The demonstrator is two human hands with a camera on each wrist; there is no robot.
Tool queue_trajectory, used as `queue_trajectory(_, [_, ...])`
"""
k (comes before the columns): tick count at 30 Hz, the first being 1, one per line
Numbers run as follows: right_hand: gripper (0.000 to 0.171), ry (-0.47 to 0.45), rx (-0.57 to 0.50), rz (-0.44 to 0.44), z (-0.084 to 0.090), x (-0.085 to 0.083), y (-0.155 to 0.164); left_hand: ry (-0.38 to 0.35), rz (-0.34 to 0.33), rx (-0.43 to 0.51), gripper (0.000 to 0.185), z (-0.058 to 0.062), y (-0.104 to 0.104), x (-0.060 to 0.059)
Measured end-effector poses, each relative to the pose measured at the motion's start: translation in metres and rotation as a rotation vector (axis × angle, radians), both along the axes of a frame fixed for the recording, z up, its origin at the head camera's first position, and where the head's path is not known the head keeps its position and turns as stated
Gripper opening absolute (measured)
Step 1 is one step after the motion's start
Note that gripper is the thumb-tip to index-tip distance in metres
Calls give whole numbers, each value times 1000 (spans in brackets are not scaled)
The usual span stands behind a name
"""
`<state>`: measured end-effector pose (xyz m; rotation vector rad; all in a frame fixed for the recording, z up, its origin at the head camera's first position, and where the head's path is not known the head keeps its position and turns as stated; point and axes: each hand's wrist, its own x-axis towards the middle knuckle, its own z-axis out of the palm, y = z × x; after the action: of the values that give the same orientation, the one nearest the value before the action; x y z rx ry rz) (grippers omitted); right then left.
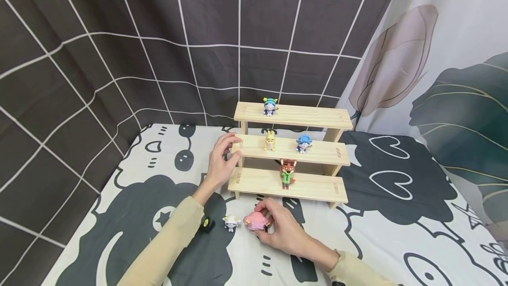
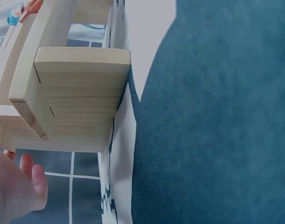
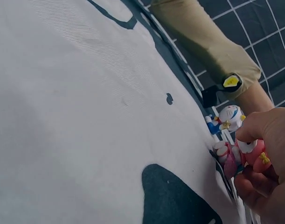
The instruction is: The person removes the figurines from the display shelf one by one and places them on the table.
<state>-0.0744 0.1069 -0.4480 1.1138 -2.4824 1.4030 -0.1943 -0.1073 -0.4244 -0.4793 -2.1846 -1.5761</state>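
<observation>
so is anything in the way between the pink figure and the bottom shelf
Nothing visible. The right hand grips the pink figure on the cloth just before the bottom shelf, whose left part is bare; the fox figure stands further right.

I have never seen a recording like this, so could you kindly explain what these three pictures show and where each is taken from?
No machine here: a person works with bare hands. The large picture comes from a head camera; the other two from cameras on each wrist. On a cartoon-print cloth stands a three-step wooden shelf bearing four small figurines. The left hand grips the shelf's left end. The right hand curls its fingers round a pink figurine on the cloth, beside a white figurine.
</observation>
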Motion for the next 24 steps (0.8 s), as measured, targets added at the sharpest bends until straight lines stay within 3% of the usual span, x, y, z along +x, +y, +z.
queue_trajectory(24, [51, 26, -2, -17, -2, 1, -2, 9, 6, -6, 31, 1, 1, 0])
